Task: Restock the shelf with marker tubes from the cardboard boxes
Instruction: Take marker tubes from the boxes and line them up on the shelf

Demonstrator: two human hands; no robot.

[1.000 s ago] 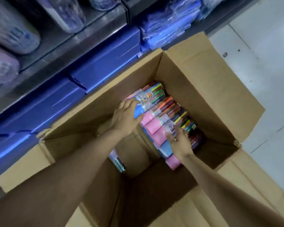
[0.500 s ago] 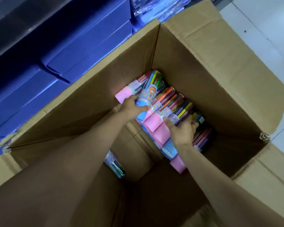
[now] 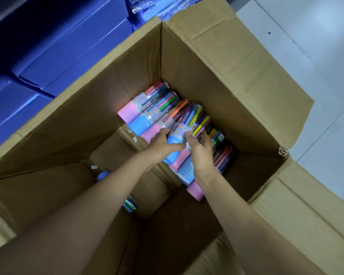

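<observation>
Your left hand (image 3: 159, 143) and right hand (image 3: 200, 150) both curl around one blue-capped clear plastic marker tube (image 3: 177, 139). Lift it unevenly and, I judge, neighbouring tubes may tumble inside the deep brown cardboard box (image 3: 236, 62).

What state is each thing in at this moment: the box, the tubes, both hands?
Cardboard box: open, flaps folded outward, partly filled.
Marker tubes: lying stacked along the far wall of the box.
Blue-capped tube: on top of the stack, gripped from both sides.
Left hand: curled on the blue-capped tube.
Right hand: curled on the same tube.
Loose tube: lying apart on the box floor.
</observation>
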